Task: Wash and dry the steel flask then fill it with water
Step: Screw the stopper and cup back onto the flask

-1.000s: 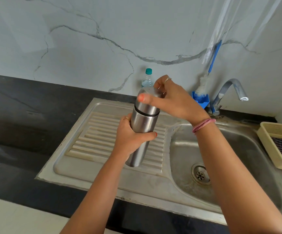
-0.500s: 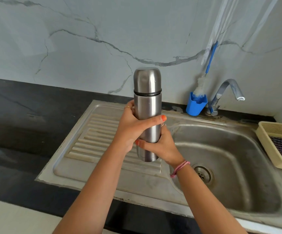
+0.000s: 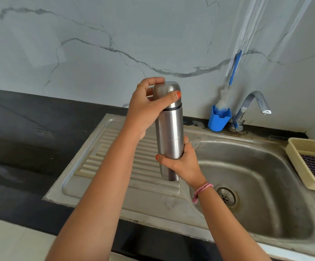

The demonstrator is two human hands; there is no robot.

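Your left hand [image 3: 143, 108] is wrapped around the cap [image 3: 168, 95] at the top of the flask [image 3: 169, 132], thumb across its front and fingers curled behind it, while the flask stands upright in the air above the ribbed draining board [image 3: 115, 159] of the sink [image 3: 256, 185]. Your right hand [image 3: 183, 162] is closed around the lower part of the flask's body, with only the base showing below your grip. Further right, a blue cup [image 3: 218, 119] holding a brush [image 3: 226, 95] stands just beside the tap [image 3: 250, 108], and a cream basket [image 3: 307, 161] sits at the sink's right edge.
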